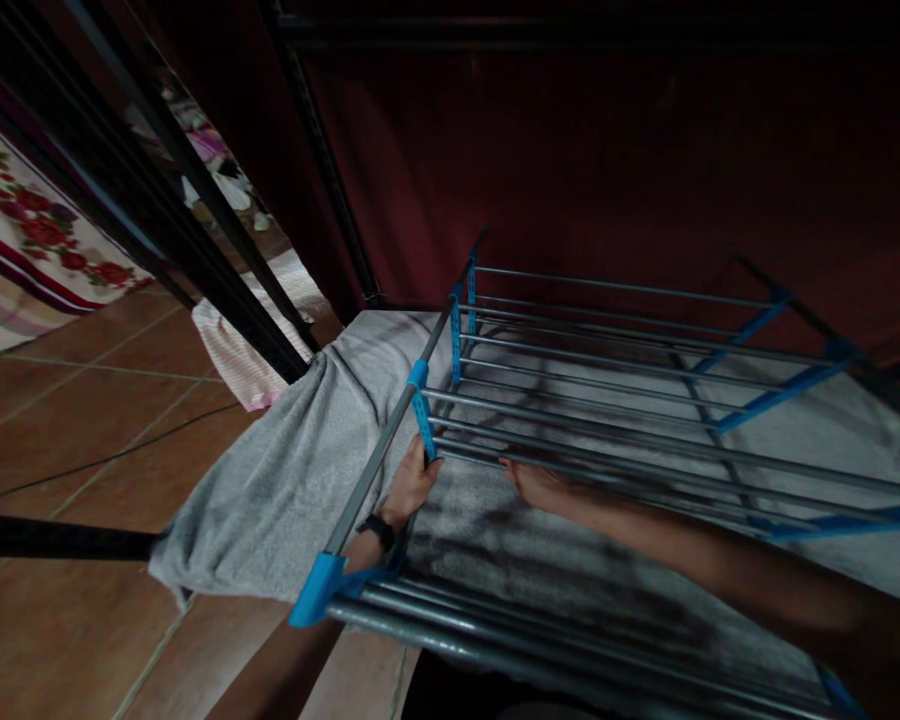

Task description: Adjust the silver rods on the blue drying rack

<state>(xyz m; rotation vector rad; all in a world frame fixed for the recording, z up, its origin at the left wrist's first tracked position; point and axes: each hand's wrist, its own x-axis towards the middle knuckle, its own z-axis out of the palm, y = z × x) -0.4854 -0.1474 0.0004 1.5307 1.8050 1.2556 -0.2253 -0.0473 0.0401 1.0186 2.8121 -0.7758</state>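
Note:
A drying rack (615, 400) of grey metal rods with blue plastic joints stands in front of me. Under its rods lies a grey towel (285, 480), spread flat and hanging over the rack's left side. My left hand (411, 483), with a dark watch at the wrist, reaches up from below the left rail and presses on the towel next to a blue joint. My right hand (540, 485) reaches in under the rods from the right and lies on the towel, fingers stretched forward. The rods partly hide both hands.
Black metal posts (195, 200) of a frame rise at the left, one bar crossing low at the left edge. A pink-striped cloth (232, 350) and a floral fabric (37, 230) lie on the brown tiled floor (82, 420). A dark red wall stands behind.

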